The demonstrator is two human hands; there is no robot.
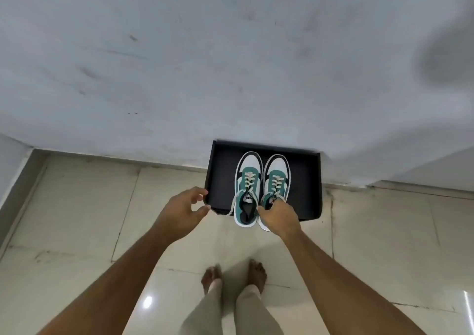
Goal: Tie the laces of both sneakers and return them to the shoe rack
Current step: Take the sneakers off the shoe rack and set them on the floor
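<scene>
Wall [230,52]: a big pale grey wall is filling the top half of the picture. Dark smudges and scratches are showing on it.
Shadow [446,55]: a soft dark patch is sitting on the wall at the upper right.
Floor [77,206]: large cream tiles are covering the lower half, with thin dark lines running between them.
Skirting [102,156]: a grey strip is running along the bottom of the wall, in the middle left.
Light [147,302]: a small bright spot is shining on the tiles at the lower left, and a white streak is glowing at the lower right edge.
</scene>
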